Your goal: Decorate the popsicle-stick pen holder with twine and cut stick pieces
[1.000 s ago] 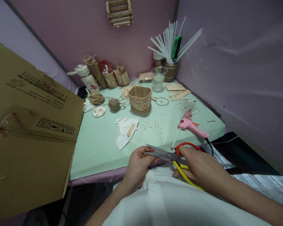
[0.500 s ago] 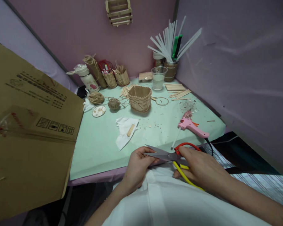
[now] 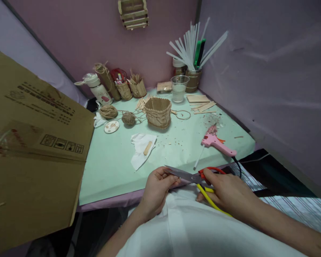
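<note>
My right hand [image 3: 226, 187] is wrapped round the red and yellow handles of a pair of scissors [image 3: 186, 175] at the table's near edge. The blades are nearly together and point left, across the fingertips of my left hand [image 3: 157, 187]. My left fingers are pinched together, but whatever they hold is too small and hidden to name. Beyond the hands, a short piece of wooden stick [image 3: 147, 147] lies on a white tissue [image 3: 139, 157]. A basket [image 3: 158, 115] with a wooden-looking, wavy surface stands farther back.
A pink glue gun [image 3: 218, 143] lies at the right, its cord running off the edge. Twine balls [image 3: 128, 118] sit left of the basket. A plastic cup of liquid [image 3: 179, 92] and wooden sticks [image 3: 198, 99] are behind. A cardboard box [image 3: 40, 153] borders the left side.
The scissor blades have closed from slightly apart to nearly together, the red handle dropping a little toward the yellow one. My left hand stays in nearly the same place.
</note>
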A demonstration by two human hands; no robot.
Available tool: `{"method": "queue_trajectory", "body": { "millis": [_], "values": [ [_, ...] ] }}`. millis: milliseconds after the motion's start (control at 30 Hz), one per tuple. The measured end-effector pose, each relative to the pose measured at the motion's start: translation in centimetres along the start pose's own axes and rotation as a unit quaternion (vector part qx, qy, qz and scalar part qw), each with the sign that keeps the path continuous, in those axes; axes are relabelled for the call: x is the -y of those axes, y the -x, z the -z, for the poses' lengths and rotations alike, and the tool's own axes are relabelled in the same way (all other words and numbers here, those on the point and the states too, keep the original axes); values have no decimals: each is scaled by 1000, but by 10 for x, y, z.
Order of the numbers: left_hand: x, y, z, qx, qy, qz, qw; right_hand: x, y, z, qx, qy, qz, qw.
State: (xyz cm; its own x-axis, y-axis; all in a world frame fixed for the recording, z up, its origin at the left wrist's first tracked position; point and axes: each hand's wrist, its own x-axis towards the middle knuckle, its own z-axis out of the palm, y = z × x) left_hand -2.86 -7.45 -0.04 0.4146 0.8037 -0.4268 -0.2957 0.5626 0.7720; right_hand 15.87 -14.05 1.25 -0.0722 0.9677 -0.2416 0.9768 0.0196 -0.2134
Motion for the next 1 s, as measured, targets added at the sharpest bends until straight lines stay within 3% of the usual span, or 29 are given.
{"method": "queue_trajectory", "body": {
  "millis": [233, 333, 1000],
  "values": [
    [-1, -1, 5, -9, 6, -7, 1000, -5, -3, 7, 3, -191, -35, 981],
    [-1, -1, 6, -14, 17, -5, 1000, -5, -3, 10, 19, -216, -51, 975],
    [-2, 0, 2, -4, 41, -74, 996, 6, 1, 1, 14, -84, -35, 996]
  ]
}}
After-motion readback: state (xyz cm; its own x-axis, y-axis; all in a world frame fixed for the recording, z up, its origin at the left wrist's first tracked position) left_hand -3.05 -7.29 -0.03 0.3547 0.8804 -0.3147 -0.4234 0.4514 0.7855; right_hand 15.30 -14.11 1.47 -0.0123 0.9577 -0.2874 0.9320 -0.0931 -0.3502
